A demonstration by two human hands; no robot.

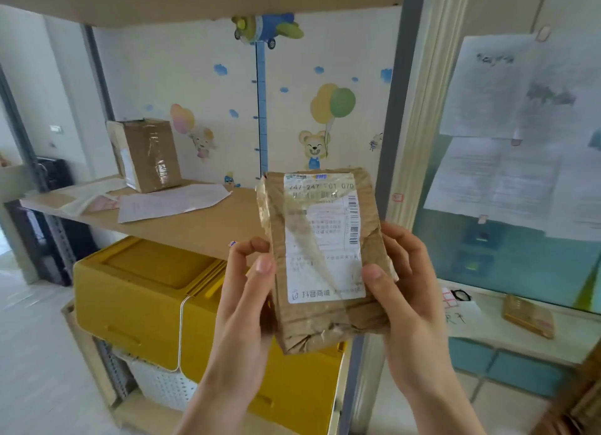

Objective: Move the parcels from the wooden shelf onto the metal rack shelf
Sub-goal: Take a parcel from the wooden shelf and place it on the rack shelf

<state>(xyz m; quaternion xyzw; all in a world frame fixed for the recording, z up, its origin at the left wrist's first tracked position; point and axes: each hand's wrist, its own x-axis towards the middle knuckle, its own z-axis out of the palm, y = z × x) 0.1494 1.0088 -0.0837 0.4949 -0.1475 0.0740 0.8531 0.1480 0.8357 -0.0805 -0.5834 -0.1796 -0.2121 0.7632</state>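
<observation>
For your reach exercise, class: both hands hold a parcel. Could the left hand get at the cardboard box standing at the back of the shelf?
Probably not yet. The left hand grips the parcel, so it must let go first. The shelf path to the cardboard box holds only flat envelopes.

Bright, soft daylight, slightly washed out.
Glare streaking the clear tape over the parcel [322, 255] label; only faint shadows under the shelf board [195, 226]. Soft, smeared focus on the pinned papers [507, 135] at right; wide-angle bending of the grey upright [395, 109] and frame edges.
</observation>
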